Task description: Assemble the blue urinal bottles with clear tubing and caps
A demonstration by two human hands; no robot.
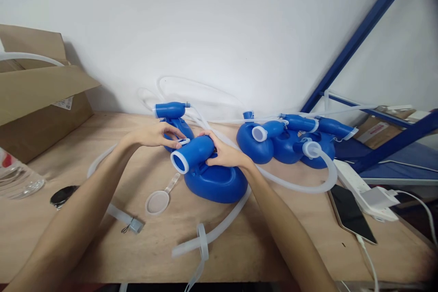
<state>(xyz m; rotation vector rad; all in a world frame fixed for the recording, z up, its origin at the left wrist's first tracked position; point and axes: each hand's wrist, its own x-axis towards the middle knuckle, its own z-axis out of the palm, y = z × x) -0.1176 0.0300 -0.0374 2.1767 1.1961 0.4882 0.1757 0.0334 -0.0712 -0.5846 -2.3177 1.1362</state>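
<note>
A blue plastic urinal bottle (216, 184) with a wide, white-rimmed mouth stands on the table, its open mouth facing front left. My right hand (225, 151) is wrapped around its neck and handle from the right. Over the mouth, my left hand (167, 135) pinches a small white ring-like piece (185, 141) between thumb and fingers; its exact shape is partly hidden. A clear round cap with a strap (158, 201) lies on the table just in front. Behind my left hand stands another blue bottle (170, 110) with a thin tube.
Several more blue bottles (290, 146) stand at the right with tubes attached. A loose clear hose (226, 223) curves across the front. A cardboard box (44, 114), a plastic container (20, 178) and a watch (63, 195) are at left. A phone (352, 212) and power strip (359, 187) lie right.
</note>
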